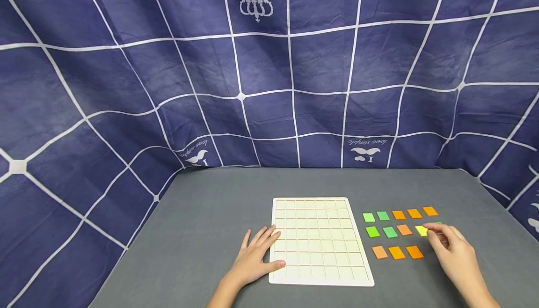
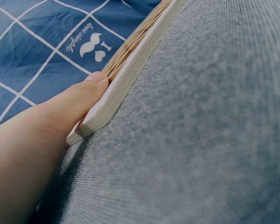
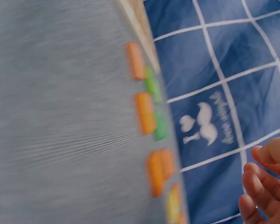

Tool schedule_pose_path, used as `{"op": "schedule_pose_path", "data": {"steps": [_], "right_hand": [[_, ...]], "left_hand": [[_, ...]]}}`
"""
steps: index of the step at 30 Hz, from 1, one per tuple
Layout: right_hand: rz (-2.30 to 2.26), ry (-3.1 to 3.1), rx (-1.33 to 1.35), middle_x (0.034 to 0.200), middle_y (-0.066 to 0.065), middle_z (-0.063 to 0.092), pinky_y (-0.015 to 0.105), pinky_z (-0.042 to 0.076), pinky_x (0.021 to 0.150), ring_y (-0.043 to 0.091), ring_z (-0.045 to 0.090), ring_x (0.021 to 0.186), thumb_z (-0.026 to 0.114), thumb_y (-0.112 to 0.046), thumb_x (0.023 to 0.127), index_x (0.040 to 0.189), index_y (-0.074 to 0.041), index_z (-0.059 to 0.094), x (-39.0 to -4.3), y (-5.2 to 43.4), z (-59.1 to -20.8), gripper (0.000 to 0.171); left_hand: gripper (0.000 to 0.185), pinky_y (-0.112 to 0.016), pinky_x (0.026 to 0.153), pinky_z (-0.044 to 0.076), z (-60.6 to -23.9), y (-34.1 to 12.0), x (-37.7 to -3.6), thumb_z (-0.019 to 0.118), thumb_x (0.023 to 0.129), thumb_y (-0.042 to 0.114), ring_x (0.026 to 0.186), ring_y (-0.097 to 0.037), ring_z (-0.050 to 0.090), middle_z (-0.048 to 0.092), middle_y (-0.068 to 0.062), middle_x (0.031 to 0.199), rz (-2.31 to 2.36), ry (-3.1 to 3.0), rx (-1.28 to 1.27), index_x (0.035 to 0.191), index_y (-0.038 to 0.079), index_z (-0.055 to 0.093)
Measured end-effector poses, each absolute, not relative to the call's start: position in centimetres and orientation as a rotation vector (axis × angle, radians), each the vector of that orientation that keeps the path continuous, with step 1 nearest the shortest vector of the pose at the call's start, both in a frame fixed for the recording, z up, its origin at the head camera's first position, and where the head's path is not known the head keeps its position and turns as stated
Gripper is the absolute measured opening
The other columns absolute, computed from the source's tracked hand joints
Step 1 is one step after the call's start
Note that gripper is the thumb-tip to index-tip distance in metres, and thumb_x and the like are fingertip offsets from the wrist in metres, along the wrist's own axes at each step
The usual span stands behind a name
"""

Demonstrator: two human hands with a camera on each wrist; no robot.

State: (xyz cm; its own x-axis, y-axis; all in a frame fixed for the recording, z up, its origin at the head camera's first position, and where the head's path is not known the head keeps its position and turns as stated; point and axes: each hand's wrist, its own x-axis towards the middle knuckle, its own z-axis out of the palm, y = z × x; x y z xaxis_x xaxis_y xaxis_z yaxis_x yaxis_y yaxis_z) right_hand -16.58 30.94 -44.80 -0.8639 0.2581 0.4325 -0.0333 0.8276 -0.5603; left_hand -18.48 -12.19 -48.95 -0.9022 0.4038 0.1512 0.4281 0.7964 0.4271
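Observation:
A cream-white board (image 1: 317, 245) with a grid of shallow square cells lies flat on the table. My left hand (image 1: 254, 257) rests at its left edge, fingers spread and the thumb on the rim; the left wrist view shows the thumb (image 2: 81, 95) against the board's side. Over the right end of the tile rows hovers my right hand (image 1: 456, 254), its fingers loosely bent, with nothing visible between them. Its fingertips are nearest a yellow tile (image 1: 420, 231), and they partly cover a green tile (image 1: 439, 223).
Several square tiles lie in three rows right of the board: light green (image 1: 368, 217), teal green (image 1: 389, 232), orange (image 1: 414, 252) and peach (image 1: 380, 252). The grey tabletop (image 1: 210, 214) meets a blue curtain (image 1: 320, 111) with white lines behind and at the sides.

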Motion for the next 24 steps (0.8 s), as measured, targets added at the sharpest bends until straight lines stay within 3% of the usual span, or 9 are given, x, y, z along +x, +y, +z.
{"op": "schedule_pose_path", "data": {"steps": [6,8,11,13,14,16,19,21,24], "right_hand": [[0.726,-2.395,0.029,0.086,-0.003,0.052,0.014,0.033,0.057,-0.020,0.031,0.075,0.055,-0.016,0.089,0.098,-0.011,0.063,-17.7,30.6,-42.3,0.014],[0.706,-2.412,0.062,0.092,0.008,0.056,0.021,0.036,0.068,-0.008,0.042,0.083,0.054,-0.016,0.089,0.103,-0.005,0.062,-17.7,30.0,-40.9,0.020],[0.635,-2.473,0.106,0.108,0.019,0.055,0.043,0.034,0.080,0.021,0.049,0.097,0.053,-0.021,0.090,0.115,-0.004,0.057,-18.0,29.6,-39.8,0.030],[0.586,-2.515,0.138,0.118,0.023,0.050,0.056,0.028,0.083,0.040,0.044,0.102,0.053,-0.025,0.090,0.124,-0.006,0.050,-18.3,29.5,-39.7,0.039],[0.554,-2.548,0.145,0.124,0.024,0.046,0.060,0.025,0.085,0.043,0.041,0.107,0.052,-0.029,0.090,0.130,-0.008,0.046,-18.4,29.5,-39.7,0.045],[0.482,-2.614,0.143,0.135,0.022,0.038,0.064,0.019,0.091,0.045,0.035,0.116,0.052,-0.036,0.089,0.139,-0.015,0.034,-18.6,29.4,-40.1,0.057],[0.394,-2.748,0.122,0.148,0.018,0.021,0.071,0.000,0.097,0.048,0.020,0.129,0.049,-0.050,0.087,0.145,-0.025,0.017,-18.5,29.4,-40.9,0.071],[0.363,-2.838,0.111,0.151,0.017,0.011,0.073,-0.014,0.094,0.052,0.008,0.132,0.047,-0.056,0.085,0.146,-0.029,0.009,-18.4,29.4,-41.5,0.077],[0.350,-2.930,0.111,0.151,0.018,0.004,0.074,-0.022,0.088,0.057,0.002,0.129,0.046,-0.062,0.082,0.146,-0.030,0.004,-18.2,29.4,-42.1,0.082]], "left_hand": [[0.073,-0.057,0.107,0.009,-48.9,-12.2,-18.5,0.052,0.076,0.064,0.134,-0.025,0.032,0.036,0.003,0.145,-0.703,-2.918,-0.685,0.136,0.024,0.041],[0.073,-0.058,0.107,0.011,-48.9,-12.2,-18.5,0.051,0.076,0.064,0.134,-0.025,0.033,0.037,0.002,0.144,-0.691,-2.907,-0.695,0.135,0.024,0.042],[0.073,-0.058,0.106,0.011,-49.0,-12.2,-18.5,0.051,0.076,0.064,0.133,-0.026,0.033,0.037,0.002,0.144,-0.701,-2.899,-0.701,0.136,0.023,0.042],[0.073,-0.058,0.106,0.011,-49.0,-12.2,-18.5,0.051,0.076,0.064,0.133,-0.027,0.033,0.038,0.002,0.144,-0.704,-2.898,-0.703,0.136,0.023,0.042],[0.073,-0.058,0.106,0.011,-49.0,-12.2,-18.5,0.051,0.076,0.064,0.133,-0.027,0.033,0.037,0.002,0.144,-0.704,-2.899,-0.702,0.136,0.023,0.041],[0.073,-0.058,0.106,0.011,-49.0,-12.2,-18.6,0.051,0.076,0.064,0.133,-0.027,0.033,0.038,0.001,0.144,-0.703,-2.900,-0.702,0.136,0.023,0.041],[0.073,-0.058,0.106,0.010,-49.0,-12.1,-18.6,0.052,0.076,0.064,0.133,-0.026,0.033,0.037,0.001,0.144,-0.704,-2.906,-0.700,0.136,0.023,0.041],[0.074,-0.058,0.106,0.010,-49.0,-12.1,-18.7,0.052,0.076,0.064,0.133,-0.026,0.033,0.037,0.001,0.144,-0.693,-2.906,-0.703,0.136,0.023,0.041],[0.074,-0.058,0.106,0.011,-49.0,-12.1,-18.8,0.052,0.075,0.064,0.133,-0.026,0.033,0.038,0.002,0.144,-0.674,-2.905,-0.703,0.136,0.024,0.041]]}}
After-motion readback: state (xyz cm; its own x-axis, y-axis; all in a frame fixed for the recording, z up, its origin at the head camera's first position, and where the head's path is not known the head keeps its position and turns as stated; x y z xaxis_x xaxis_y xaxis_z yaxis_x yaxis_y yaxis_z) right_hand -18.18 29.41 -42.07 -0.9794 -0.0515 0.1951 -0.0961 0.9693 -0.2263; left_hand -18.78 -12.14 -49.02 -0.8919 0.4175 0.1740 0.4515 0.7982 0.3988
